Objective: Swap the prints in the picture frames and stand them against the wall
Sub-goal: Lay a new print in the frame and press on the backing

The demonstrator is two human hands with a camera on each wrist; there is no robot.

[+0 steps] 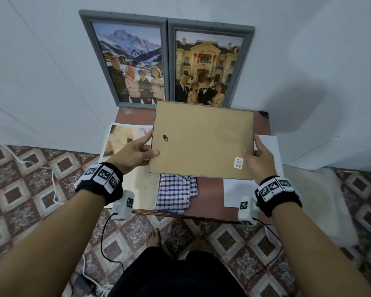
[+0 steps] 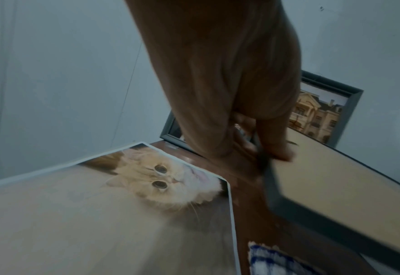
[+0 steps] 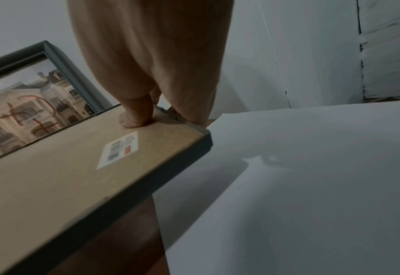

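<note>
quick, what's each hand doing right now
Left hand: grips the left edge of the frame, which is held back side up.
Right hand: grips the frame's right edge.

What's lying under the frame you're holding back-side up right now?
Under the held frame show the red-brown table, the top of a blue checked cloth, and a white sheet at right. The cat print lies clear to its left. Anything directly beneath the backing is hidden.

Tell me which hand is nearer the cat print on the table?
Left. The left hand grips the held frame's left edge, just above the cat print. The right hand grips the opposite edge, across the frame.
</note>
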